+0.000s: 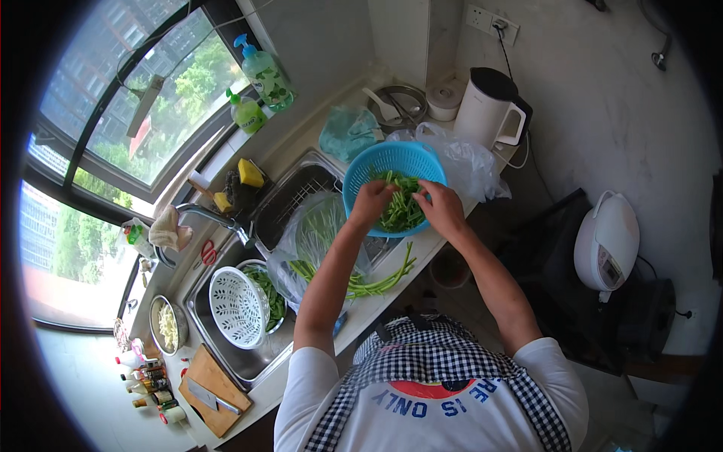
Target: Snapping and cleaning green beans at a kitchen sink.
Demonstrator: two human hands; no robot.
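Observation:
A blue plastic colander (395,155) holding cut green vegetable stems (400,212) stands over the right sink basin and the counter edge. Inside its rim, my left hand (371,200) pinches a green stem at the fingertips. My right hand (443,208) is opposite it, fingers curled over the greens; whether it grips a piece is hidden. Long green stalks (384,285) lie on the counter's front edge below the colander. Beside them, a clear plastic bag (322,223) with more stalks rests across the sink divider, partly behind my left forearm.
A white colander (237,308) tilts over a bowl of green leaves (274,299) in the left basin (248,361). A cleaver (203,394) lies on the wooden cutting board (217,373). Behind the blue colander are a white kettle (483,110) and a plastic bag (471,164). The faucet (212,212) rises behind the sink.

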